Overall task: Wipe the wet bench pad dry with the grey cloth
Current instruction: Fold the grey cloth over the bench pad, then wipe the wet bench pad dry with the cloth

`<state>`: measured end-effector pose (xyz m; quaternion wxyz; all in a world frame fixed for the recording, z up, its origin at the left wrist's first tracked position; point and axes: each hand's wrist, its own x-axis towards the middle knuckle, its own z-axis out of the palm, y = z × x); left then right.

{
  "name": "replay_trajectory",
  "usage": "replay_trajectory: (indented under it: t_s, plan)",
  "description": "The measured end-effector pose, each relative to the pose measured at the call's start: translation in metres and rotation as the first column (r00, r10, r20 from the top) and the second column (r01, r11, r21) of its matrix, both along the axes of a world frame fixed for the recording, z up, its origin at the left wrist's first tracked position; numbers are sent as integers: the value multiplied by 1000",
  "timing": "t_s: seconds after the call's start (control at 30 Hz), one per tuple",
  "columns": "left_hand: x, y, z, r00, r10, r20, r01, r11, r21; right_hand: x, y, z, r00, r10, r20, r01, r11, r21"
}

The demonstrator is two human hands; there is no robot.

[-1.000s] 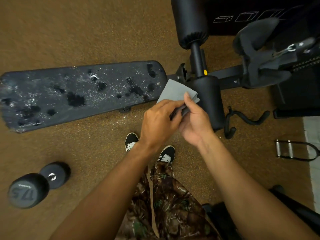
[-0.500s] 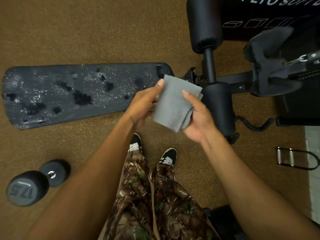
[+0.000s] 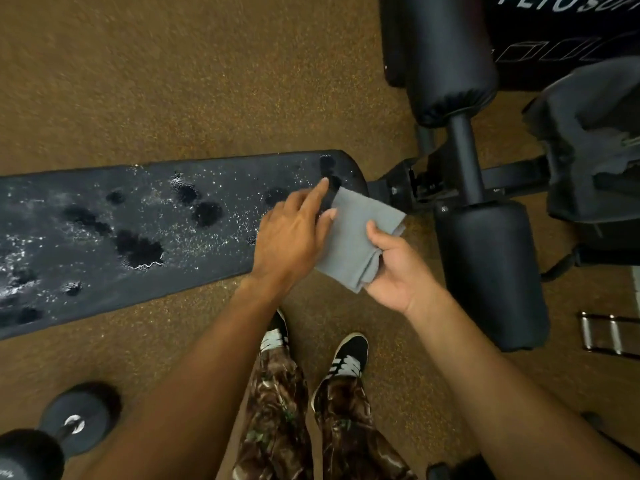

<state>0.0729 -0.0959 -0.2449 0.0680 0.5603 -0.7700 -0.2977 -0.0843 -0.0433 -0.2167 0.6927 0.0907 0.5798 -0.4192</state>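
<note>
The long black bench pad (image 3: 104,237) runs from the left edge to the middle, covered in water droplets and dark wet patches. A folded grey cloth (image 3: 353,237) hangs in the air just off the pad's right end. My right hand (image 3: 394,268) grips the cloth's right and lower edge, thumb on top. My left hand (image 3: 294,237) hovers over the pad's right end, with its thumb on the cloth's left edge and its index finger stretched out straight above the wet surface.
Black foam leg rollers (image 3: 485,265) and the bench frame (image 3: 415,192) stand right of the pad. A dumbbell (image 3: 52,441) lies on the brown floor at lower left. A metal cable handle (image 3: 609,337) lies at the right edge. My shoes (image 3: 346,355) stand below the cloth.
The view has closed in on the bench. The cloth has come down toward the pad's right end, and my left hand has gone from holding its left side to reaching over the pad.
</note>
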Motion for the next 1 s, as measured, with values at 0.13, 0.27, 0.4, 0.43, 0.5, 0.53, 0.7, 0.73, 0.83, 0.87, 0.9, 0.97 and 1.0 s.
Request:
replay_trajectory:
  t_s: [0.13, 0.27, 0.4, 0.43, 0.5, 0.53, 0.7, 0.73, 0.83, 0.87, 0.9, 0.97, 1.0]
  plan:
    - [18, -29, -40, 967, -166, 193, 159, 986, 48, -10, -49, -36, 900, 95, -426, -103, 995, 3]
    - [11, -66, -76, 911, -284, 300, 302, 953, -11, -13, -106, -65, 276, 183, -944, -587, 809, -15]
    - [6, -97, -115, 896, -269, 354, 317, 945, -82, -4, -116, -114, -510, 309, -803, -746, 306, 592]
    - [8, -97, -123, 900, -252, 356, 307, 946, -107, 0, -110, -125, -558, 337, -759, -723, 251, 643]
    - [11, -95, -134, 904, -233, 359, 302, 942, -148, 1, -105, -139, -551, 349, -758, -721, 260, 643]
    - [11, -93, -136, 906, -232, 355, 303, 940, -159, 0, -105, -141, -539, 349, -767, -722, 277, 633]
    - [10, -95, -136, 923, -193, 333, 265, 946, -187, -2, -121, -140, -493, 332, -804, -740, 325, 588]
    - [10, -95, -137, 927, -184, 328, 255, 949, -188, 1, -125, -140, -489, 317, -813, -753, 318, 576]
    - [11, -95, -137, 932, -186, 311, 251, 950, -184, 2, -120, -137, -470, 234, -851, -805, 280, 522]
    - [11, -96, -136, 931, -191, 310, 254, 950, -179, -2, -110, -134, -454, 236, -859, -816, 276, 508]
    - [12, -96, -134, 930, -194, 312, 257, 950, -175, -7, -99, -131, -439, 252, -862, -818, 284, 500]
    - [12, -97, -132, 927, -192, 323, 258, 950, -175, -16, -82, -128, -407, 321, -855, -807, 312, 501]
    - [11, -97, -131, 925, -192, 329, 259, 950, -174, -18, -83, -129, -397, 345, -851, -799, 327, 505]
